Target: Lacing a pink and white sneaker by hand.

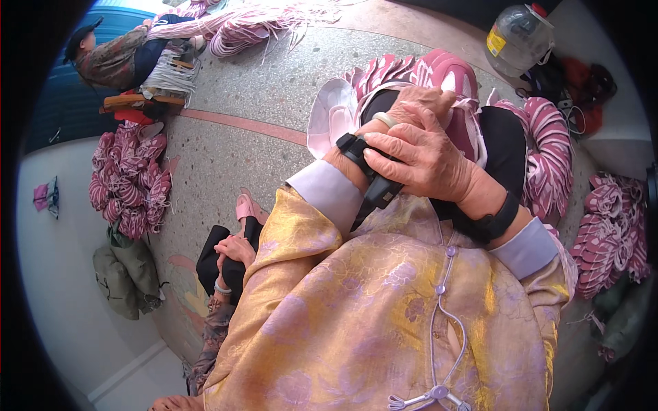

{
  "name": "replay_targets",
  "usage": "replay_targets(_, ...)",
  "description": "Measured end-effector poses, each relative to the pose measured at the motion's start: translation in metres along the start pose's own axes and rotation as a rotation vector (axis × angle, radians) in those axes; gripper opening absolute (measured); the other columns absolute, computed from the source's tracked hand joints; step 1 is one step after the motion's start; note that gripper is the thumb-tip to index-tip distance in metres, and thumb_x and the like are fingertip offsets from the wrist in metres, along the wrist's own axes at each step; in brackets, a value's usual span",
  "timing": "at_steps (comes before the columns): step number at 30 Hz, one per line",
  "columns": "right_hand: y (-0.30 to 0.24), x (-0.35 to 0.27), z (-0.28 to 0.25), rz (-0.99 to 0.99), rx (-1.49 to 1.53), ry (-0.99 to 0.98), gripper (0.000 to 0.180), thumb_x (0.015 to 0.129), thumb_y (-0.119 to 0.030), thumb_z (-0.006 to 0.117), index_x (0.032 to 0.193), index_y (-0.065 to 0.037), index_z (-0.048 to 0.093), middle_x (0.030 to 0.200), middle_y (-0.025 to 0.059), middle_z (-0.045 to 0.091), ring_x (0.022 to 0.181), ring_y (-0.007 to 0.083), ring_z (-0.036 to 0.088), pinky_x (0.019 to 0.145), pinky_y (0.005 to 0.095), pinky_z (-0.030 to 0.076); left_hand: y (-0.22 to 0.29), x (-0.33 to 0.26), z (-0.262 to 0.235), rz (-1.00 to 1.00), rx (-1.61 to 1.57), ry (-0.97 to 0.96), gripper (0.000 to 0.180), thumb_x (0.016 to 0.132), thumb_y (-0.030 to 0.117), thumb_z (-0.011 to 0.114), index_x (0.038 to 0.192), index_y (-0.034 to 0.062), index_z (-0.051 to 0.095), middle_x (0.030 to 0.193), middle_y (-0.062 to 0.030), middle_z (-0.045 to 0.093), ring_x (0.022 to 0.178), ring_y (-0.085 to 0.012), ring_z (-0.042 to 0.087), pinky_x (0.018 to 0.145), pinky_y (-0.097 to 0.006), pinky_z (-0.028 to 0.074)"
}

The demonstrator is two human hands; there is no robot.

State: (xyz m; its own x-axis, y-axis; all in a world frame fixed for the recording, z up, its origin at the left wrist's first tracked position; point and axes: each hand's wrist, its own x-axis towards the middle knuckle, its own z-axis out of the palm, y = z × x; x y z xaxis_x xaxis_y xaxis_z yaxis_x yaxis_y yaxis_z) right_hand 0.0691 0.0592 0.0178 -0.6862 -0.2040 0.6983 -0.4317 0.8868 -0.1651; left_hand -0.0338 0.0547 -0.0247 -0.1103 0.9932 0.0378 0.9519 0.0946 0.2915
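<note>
My left hand (419, 105) lies across my lap, knuckles up, with its fingers bent down and largely hidden. Around that wrist are a pale bangle (384, 120) and a black wrist device (382, 192) on a strap. My right hand (432, 156) reaches over from the right, its fingers on the device and strap; a black band (498, 218) circles its own wrist. Pink-and-white shoe uppers (445, 72) rest on my lap just beyond the hands. A pale lilac fabric piece (332, 116) is at their left.
More uppers are stacked by my right leg (548, 154), at far right (610, 236) and left (130, 178). Green sacks (123, 274) lie at left. One person (116, 61) sits far left; another's clasped hands (235, 250) are beside me. A plastic jug (519, 41) stands back right.
</note>
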Motion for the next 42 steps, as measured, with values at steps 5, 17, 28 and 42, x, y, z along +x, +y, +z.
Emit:
replay_targets(5, 0.002, -0.002, 0.007, 0.033, 0.037, 0.013, 0.033, 0.062, -0.018, 0.061, 0.094, -0.011, 0.060, 0.104, 0.0038, 0.059, 0.087, 0.0188, 0.057, 0.092, 0.0486, 0.033, -0.005, -0.007, 0.001, 0.034, 0.024, 0.171, 0.008, 0.079, 0.013, 0.052, 0.077, 0.0067, 0.057, 0.072, -0.0108, 0.062, 0.066, -0.0251, 0.063, 0.056, -0.036, 0.049)
replay_targets(17, 0.001, -0.010, 0.002, -0.049, 0.079, -0.035, 0.029, 0.072, -0.014, 0.056, 0.100, -0.016, 0.056, 0.105, 0.0024, 0.055, 0.097, 0.0184, 0.054, 0.094, 0.0488, 0.033, -0.002, -0.022, 0.007, -0.161, -0.533, 0.294, 0.022, 0.076, 0.019, 0.064, 0.089, 0.0018, 0.059, 0.067, -0.0117, 0.061, 0.062, -0.0291, 0.060, 0.055, -0.036, 0.046)
replay_targets(28, 0.031, -0.064, -0.048, 0.417, -0.026, -0.055, 0.032, 0.067, -0.016, 0.067, 0.098, -0.011, 0.059, 0.093, 0.0052, 0.058, 0.087, 0.0222, 0.057, 0.085, 0.0391, 0.039, -0.006, -0.027, 0.002, -0.103, -0.533, 0.183, 0.037, 0.067, 0.027, 0.068, 0.089, 0.0002, 0.057, 0.072, -0.0154, 0.061, 0.070, -0.0310, 0.061, 0.063, -0.038, 0.047)
replay_targets(42, 0.056, -0.053, -0.005, 0.781, -0.240, -0.265, 0.010, 0.075, -0.019, 0.059, 0.080, -0.011, 0.064, 0.072, 0.0056, 0.057, 0.070, 0.0243, 0.057, 0.066, 0.0371, 0.037, -0.019, -0.021, 0.011, -0.157, -0.437, 0.089, 0.022, 0.073, 0.015, 0.060, 0.088, -0.0007, 0.062, 0.067, -0.0172, 0.060, 0.063, -0.0280, 0.061, 0.058, -0.034, 0.047)
